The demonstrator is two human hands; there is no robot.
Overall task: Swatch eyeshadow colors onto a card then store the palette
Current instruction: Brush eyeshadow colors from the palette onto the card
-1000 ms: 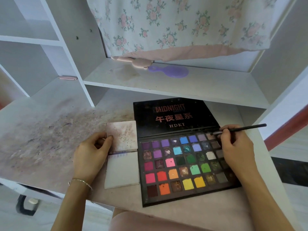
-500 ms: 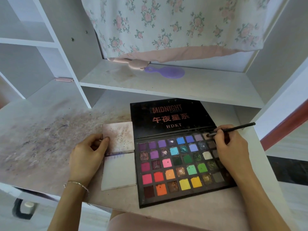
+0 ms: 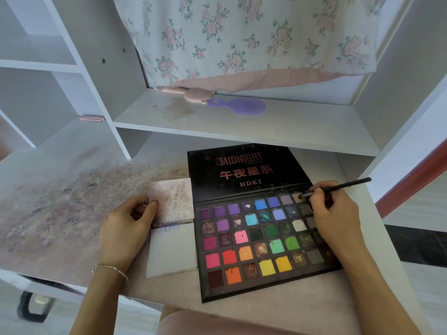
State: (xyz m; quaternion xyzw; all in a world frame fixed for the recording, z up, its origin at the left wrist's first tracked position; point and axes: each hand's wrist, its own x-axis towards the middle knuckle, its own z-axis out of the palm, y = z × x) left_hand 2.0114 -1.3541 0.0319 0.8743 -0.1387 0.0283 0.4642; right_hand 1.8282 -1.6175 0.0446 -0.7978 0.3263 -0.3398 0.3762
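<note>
Head view, slim brush (image 3: 338,187), rectangular matte palette (image 3: 261,240)

A single wide-angle camera worn on the person's head looks forward and steeply down at the tabletop (image 3: 60,213) from close above. The open palette (image 3: 261,238) and both forearms fill the lower frame, the shelf (image 3: 290,126) and hanging cloth (image 3: 242,32) the upper; straight edges bow toward the borders.
</note>
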